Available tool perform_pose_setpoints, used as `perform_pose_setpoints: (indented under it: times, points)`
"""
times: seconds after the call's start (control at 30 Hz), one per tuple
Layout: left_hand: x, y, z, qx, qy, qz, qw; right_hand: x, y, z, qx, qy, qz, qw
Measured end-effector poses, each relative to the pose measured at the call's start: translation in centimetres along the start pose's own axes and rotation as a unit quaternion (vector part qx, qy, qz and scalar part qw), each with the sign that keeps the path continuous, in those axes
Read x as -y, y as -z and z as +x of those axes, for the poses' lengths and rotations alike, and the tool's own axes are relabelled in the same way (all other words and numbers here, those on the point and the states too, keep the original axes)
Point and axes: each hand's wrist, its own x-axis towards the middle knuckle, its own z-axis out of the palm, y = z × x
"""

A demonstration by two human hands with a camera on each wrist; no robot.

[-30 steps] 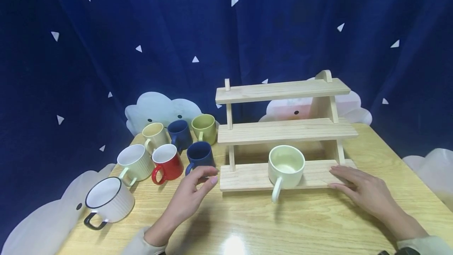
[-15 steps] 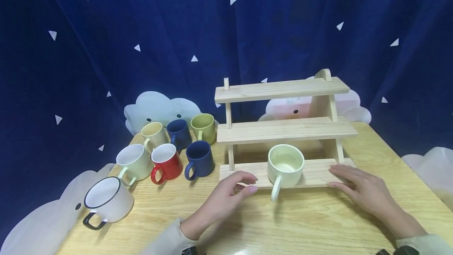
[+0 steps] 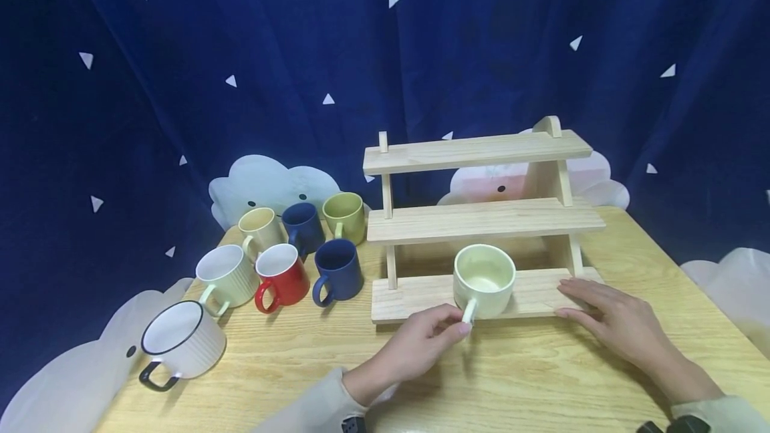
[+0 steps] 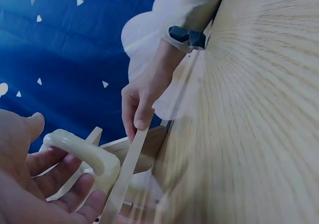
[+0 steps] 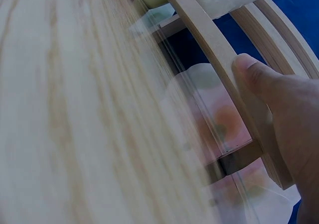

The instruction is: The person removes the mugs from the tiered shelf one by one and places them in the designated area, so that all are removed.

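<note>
A pale green mug sits on the bottom board of a three-tier wooden display shelf, its handle pointing forward past the board's front edge. My left hand is at that handle. In the left wrist view, its fingers extend loosely behind the handle, while the thumb stands apart from it. My right hand rests on the right end of the bottom board. Its fingers lie on top, and in the right wrist view its thumb is against the board's front edge.
Left of the shelf stand a red mug, two dark blue mugs, a green mug, a cream mug, a pale ribbed mug and a white mug with black trim. A blue curtain hangs behind the table.
My left hand has moved right, from beside the near dark blue mug along the shelf's front to the pale green mug's handle. The right hand stays where it was on the board.
</note>
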Motion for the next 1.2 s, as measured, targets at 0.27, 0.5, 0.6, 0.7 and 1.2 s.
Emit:
perform_pose_setpoints:
  times: [0.27,0.5,0.6,0.7,1.2]
  points:
    - [0.0,-0.1,0.4,0.004,-0.016,0.011,0.9998,0.0,0.0,0.2,0.000,-0.001,0.003,1.0000]
    - [0.1,0.7,0.2,-0.040,-0.008,0.037,0.9985,0.1,0.0,0.3,0.001,0.000,0.000,1.0000]
    - [0.0,1.2,0.2,-0.055,-0.003,0.049,0.9973,0.2,0.0,0.3,0.002,-0.001,-0.001,1.0000]
    - [-0.1,1.9,0.0,-0.063,0.005,0.065,0.9959,0.2,0.0,0.3,0.000,-0.001,0.001,1.0000]
    - [0.1,4.2,-2.1,-0.093,0.028,0.072,0.9927,0.1,0.0,0.1,0.004,-0.002,0.000,1.0000]
